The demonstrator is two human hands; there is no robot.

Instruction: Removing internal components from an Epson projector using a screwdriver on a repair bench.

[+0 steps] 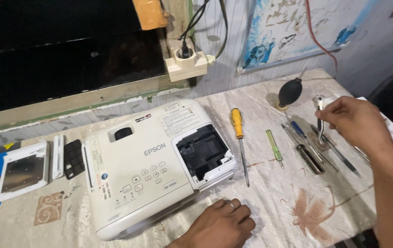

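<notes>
A white projector lies on the marbled table with an open black compartment on its top right. My left hand rests fist-like on the table just in front of the projector, holding nothing. My right hand is raised over a row of tools at the right and pinches a slim metal tool that hangs point down. A yellow-handled screwdriver lies just right of the projector.
A small green screwdriver, several dark-handled tools and a black rubber air blower lie at the right. Removed white covers and a black grille sit left of the projector. A wall socket is behind.
</notes>
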